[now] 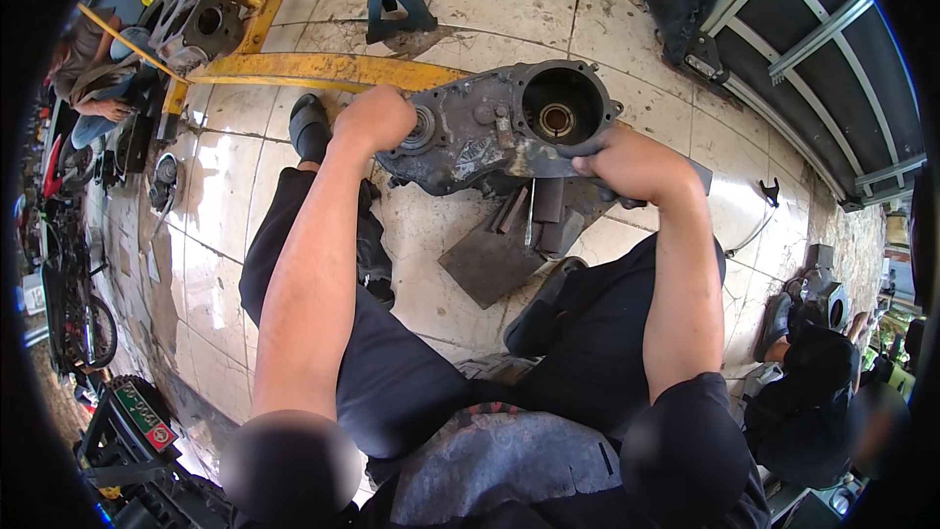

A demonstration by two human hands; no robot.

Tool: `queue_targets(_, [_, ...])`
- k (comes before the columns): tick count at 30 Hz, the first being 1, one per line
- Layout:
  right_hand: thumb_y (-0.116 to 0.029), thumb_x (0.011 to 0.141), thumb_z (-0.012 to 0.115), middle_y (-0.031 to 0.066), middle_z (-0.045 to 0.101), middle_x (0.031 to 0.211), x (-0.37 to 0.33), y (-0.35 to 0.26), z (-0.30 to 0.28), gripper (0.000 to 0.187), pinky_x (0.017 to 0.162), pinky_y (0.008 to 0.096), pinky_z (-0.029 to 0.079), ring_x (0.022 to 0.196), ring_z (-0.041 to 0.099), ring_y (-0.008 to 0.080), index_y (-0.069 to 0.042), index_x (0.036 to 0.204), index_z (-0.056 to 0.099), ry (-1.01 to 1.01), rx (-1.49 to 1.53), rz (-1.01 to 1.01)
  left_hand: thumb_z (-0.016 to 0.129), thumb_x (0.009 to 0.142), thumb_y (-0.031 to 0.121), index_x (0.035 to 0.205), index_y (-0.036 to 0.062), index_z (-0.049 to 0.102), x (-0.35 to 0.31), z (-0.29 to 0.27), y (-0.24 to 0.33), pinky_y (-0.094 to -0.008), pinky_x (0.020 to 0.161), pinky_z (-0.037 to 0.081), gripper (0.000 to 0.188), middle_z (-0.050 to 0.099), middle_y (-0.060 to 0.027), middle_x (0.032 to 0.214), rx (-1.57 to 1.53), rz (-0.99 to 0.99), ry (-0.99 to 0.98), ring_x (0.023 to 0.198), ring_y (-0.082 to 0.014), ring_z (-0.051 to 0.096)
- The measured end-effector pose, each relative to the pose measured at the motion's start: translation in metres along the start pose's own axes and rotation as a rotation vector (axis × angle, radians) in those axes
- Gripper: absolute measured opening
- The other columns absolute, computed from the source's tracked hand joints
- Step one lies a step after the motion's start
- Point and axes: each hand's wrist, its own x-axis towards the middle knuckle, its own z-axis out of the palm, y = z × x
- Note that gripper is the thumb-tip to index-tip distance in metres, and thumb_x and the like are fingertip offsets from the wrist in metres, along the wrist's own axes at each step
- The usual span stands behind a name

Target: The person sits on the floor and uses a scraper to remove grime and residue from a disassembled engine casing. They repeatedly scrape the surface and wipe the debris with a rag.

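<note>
A dirty grey metal gear housing (470, 132) is held up above the tiled floor in front of me. It has a deep round bore with a brass-coloured ring at its right end and a bearing (421, 127) at its left end. My left hand (377, 120) is closed at the left end, beside the bearing, its fingertips mostly hidden. My right hand (632, 165) grips the right end below the bore, thumb toward me. Beneath the housing, a flat dark plate (480, 269) carries brown blocks (550, 204) and a thin metal rod (530, 220).
A yellow steel frame (323, 69) runs across behind the housing. Beyond it stands a blue jack stand (397, 0). Seated people are at far left and lower right, the latter near another metal casing (822, 299). A small dark fork-shaped part (770, 193) lies at right.
</note>
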Motion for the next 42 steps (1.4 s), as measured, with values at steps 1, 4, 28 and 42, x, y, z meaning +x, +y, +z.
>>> queue_targets(1, [-0.034, 0.094, 0.066, 0.0215, 0.074, 0.105, 0.006, 0.003, 0.006, 0.040, 0.086, 0.0410, 0.052, 0.098, 0.070, 0.0348, -0.003, 0.118, 0.073, 0.058, -0.085, -0.070, 0.049, 0.092, 0.026, 0.113, -0.0002, 0.073, 0.002, 0.001, 0.000, -0.0470, 0.100, 0.051, 0.041, 0.069, -0.0259, 0.119, -0.002, 0.002, -0.005, 0.115, -0.0407, 0.065])
queue_targets(4, [-0.029, 0.095, 0.064, 0.0244, 0.073, 0.104, 0.024, 0.010, 0.020, 0.034, 0.080, 0.0424, 0.054, 0.095, 0.071, 0.0348, -0.005, 0.115, 0.074, 0.145, -0.213, -0.197, 0.049, 0.092, 0.026, 0.113, -0.0002, 0.073, 0.002, 0.000, 0.001, -0.0470, 0.099, 0.051, 0.041, 0.069, -0.0261, 0.119, 0.004, 0.011, -0.007, 0.115, -0.0407, 0.066])
queue_targets(28, [-0.030, 0.085, 0.080, 0.0159, 0.073, 0.113, -0.011, 0.030, 0.040, 0.055, 0.090, 0.0354, 0.050, 0.100, 0.067, 0.0233, -0.008, 0.134, 0.067, -0.022, 0.068, -0.334, 0.069, 0.094, 0.047, 0.143, -0.0071, 0.046, -0.081, -0.026, -0.012, -0.0437, 0.103, 0.047, 0.077, 0.063, -0.0310, 0.128, -0.372, 0.089, 0.156, 0.125, -0.0388, 0.060])
queue_targets(42, [-0.021, 0.096, 0.064, 0.0061, 0.075, 0.097, -0.019, 0.080, 0.014, 0.035, 0.075, 0.0313, 0.050, 0.083, 0.065, 0.0162, -0.004, 0.127, 0.070, 0.114, 0.378, -0.427, 0.071, 0.095, 0.024, 0.136, 0.0045, 0.060, -0.253, -0.088, -0.015, -0.0313, 0.076, 0.046, 0.046, 0.064, -0.0052, 0.087, -0.180, 0.145, -0.084, 0.082, -0.0151, 0.057])
